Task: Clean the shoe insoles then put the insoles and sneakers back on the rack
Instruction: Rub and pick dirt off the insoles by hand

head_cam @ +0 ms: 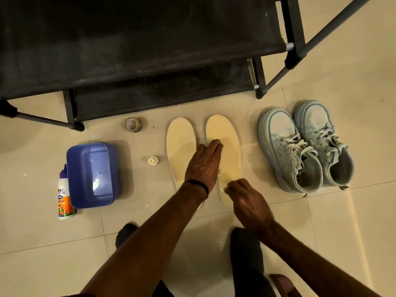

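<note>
While my left hand (204, 166) lies flat with straight fingers across the gap between the two insoles, its fingertips resting on the right insole (227, 151), my right hand (244, 196) hovers at that insole's heel end with fingers loosely curled (whether they pinch the edge I cannot tell). The left insole (180, 146) lies just beside its twin, a narrow strip of floor (321, 232) between them, both toes pointing at the rack (139, 50). Bare tile runs to the right of the right insole before the pair of sneakers (306, 146), which stand side by side and touching, toes toward the rack's leg. To the left there is open floor near a small white cap (153, 160), and farther up a roll of tape (134, 124) close to the rack's lower shelf. Well to the left sits a blue tub (92, 174), with a bottle (64, 196) lying against its left wall.

The insoles are pale cream, smooth, flat and rounded at the toe. The sneakers are light blue with pale laces and thick soles. The tub is glossy plastic, rectangular with rounded corners. The rack has dark fabric shelves, dusty, on thin dark tubes. The tiles are glossy beige with thin grout lines.
</note>
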